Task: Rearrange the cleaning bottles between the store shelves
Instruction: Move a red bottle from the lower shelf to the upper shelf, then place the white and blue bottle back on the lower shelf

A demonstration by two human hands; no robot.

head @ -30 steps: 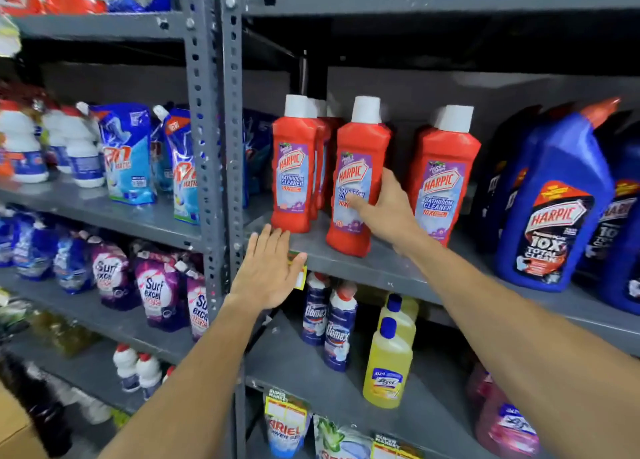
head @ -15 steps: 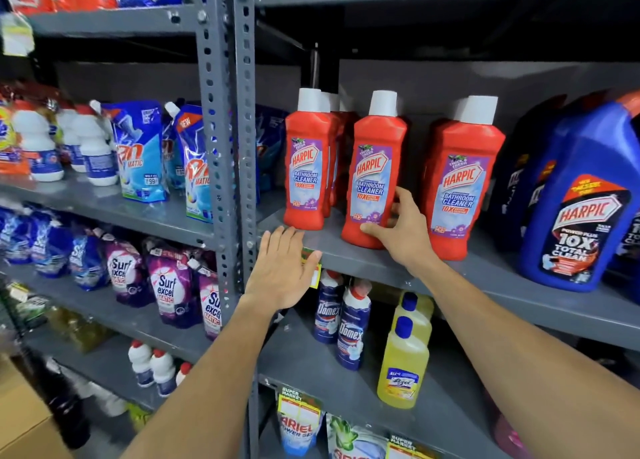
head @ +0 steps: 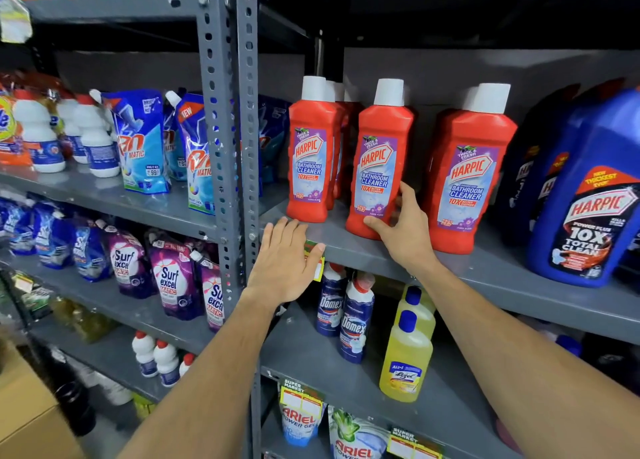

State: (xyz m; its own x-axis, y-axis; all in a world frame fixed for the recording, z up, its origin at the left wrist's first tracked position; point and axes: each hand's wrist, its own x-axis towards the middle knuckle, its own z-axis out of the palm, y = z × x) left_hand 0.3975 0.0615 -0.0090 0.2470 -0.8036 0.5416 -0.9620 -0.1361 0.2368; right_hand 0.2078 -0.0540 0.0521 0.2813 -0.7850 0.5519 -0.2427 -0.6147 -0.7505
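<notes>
Fingers (head: pixel 405 199) of my right hand (head: pixel 403 232) wrap loosely around the base of the upright middle red bottle (head: pixel 379 161) standing on the shelf (head: pixel 485 268), while my left hand (head: pixel 285 263) rests flat and empty on the edge, farther off.

Open gaps flank the middle red bottle (head: pixel 379 161); blue Harpic jug (head: pixel 585 195) blocks the shelf's right.

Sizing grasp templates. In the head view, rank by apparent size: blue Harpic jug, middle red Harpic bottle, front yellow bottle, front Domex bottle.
1. Blue Harpic jug, largest, though nearness to the lens inflates it.
2. Middle red Harpic bottle, held by the right hand.
3. Front yellow bottle and front Domex bottle look alike; not ranked.
</notes>
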